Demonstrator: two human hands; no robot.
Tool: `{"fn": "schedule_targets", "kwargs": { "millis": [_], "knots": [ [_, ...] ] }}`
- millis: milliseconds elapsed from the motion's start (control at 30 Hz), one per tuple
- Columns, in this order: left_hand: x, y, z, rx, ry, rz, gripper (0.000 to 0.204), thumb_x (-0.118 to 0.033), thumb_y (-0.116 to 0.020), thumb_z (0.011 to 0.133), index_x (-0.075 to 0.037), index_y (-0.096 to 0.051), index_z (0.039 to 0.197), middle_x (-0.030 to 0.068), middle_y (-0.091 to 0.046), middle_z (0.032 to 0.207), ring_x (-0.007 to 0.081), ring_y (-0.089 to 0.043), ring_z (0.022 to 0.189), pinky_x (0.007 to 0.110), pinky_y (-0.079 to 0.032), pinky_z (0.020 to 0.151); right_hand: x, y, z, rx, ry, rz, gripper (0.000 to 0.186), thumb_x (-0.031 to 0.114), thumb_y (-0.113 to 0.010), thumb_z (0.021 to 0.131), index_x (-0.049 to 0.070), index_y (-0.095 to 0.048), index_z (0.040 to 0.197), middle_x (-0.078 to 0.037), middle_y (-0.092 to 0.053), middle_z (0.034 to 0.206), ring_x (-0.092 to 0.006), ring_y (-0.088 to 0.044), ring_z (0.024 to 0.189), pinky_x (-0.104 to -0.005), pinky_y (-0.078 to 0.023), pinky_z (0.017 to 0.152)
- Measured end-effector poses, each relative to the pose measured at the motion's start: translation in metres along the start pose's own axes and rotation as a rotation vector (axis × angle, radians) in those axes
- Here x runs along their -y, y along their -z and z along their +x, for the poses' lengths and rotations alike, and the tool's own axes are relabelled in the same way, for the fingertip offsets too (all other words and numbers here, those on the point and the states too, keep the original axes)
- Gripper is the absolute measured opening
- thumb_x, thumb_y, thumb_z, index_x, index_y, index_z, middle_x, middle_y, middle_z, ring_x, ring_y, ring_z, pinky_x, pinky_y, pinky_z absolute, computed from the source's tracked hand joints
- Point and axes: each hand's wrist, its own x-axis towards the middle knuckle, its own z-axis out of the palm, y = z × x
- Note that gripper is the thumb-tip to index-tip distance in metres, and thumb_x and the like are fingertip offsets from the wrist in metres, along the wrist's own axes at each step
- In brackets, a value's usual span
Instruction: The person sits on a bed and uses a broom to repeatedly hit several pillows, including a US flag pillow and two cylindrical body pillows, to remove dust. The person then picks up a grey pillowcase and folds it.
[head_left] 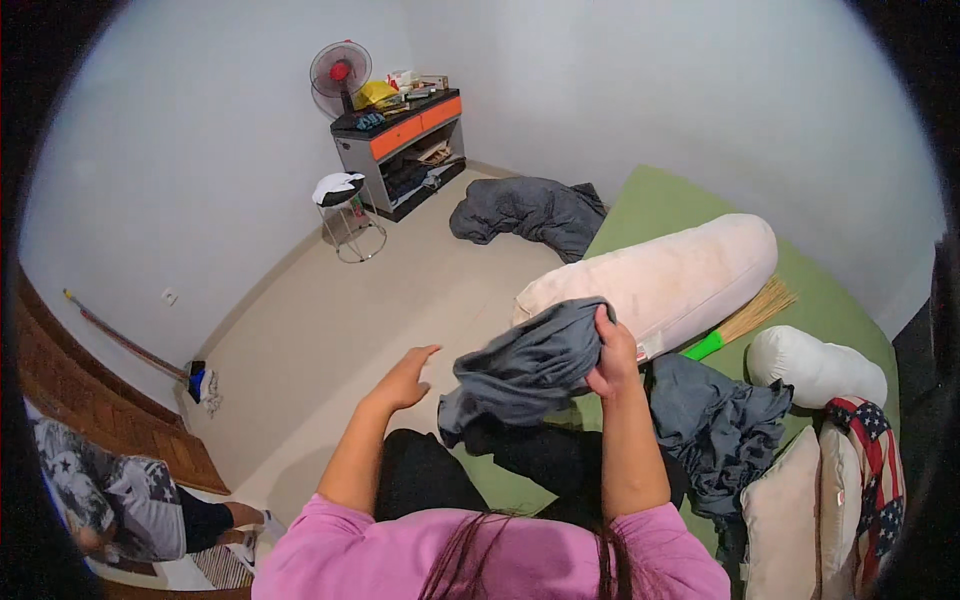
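Note:
My right hand is closed on the edge of a crumpled dark grey cloth, which hangs in folds above my lap. Whether it is a pillowcase or another cover, I cannot tell. To its left, my left hand is held out with fingers apart and nothing in them. Just beyond the cloth, a long cream bolster lies across the green mattress. Another rumpled grey cloth rests on the mattress, right of my right forearm.
A straw hand broom with a green handle lies beside the bolster. White and cream pillows crowd the right side. A grey fabric heap, a stool and a desk stand farther off. Another person is at lower left.

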Motion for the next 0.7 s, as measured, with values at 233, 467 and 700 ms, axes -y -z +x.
{"fn": "schedule_targets", "kwargs": {
  "millis": [233,467,700],
  "knots": [
    [-0.065,-0.02,0.006,-0.06,-0.276,-0.251,0.04,-0.013,-0.058,0.072,-0.005,-0.047,0.109,0.0095,-0.049,0.106,0.0223,-0.048,0.097,0.029,-0.039,0.082,-0.025,-0.026,-0.011,0.131,-0.201,0.084,0.038,0.028,-0.038,0.088,-0.005,-0.045,0.104,-0.015,-0.054,0.1,-0.027,-0.055,0.09,-0.0386,-0.044,0.08],
    [-0.051,-0.021,0.013,0.041,-0.147,-0.392,0.022,-0.006,-0.05,0.076,0.002,-0.053,0.097,0.0031,-0.059,0.088,0.0122,-0.054,0.081,0.024,-0.042,0.074,-0.012,0.01,0.006,-0.022,-0.04,-0.715,0.035,0.028,-0.052,0.081,0.001,-0.048,0.104,-0.01,-0.055,0.094,-0.0188,-0.054,0.082,-0.0327,-0.044,0.074],
    [-0.045,-0.024,0.018,-0.196,-0.001,-1.021,0.021,-0.008,-0.042,0.082,0.002,-0.052,0.097,0.0054,-0.058,0.09,0.0123,-0.055,0.08,0.024,-0.043,0.074,-0.018,-0.03,-0.017,0.016,0.618,-1.173,0.026,0.019,-0.062,0.071,0.004,-0.054,0.09,-0.01,-0.055,0.078,-0.022,-0.054,0.073,-0.0311,-0.043,0.069]
  ]
}}
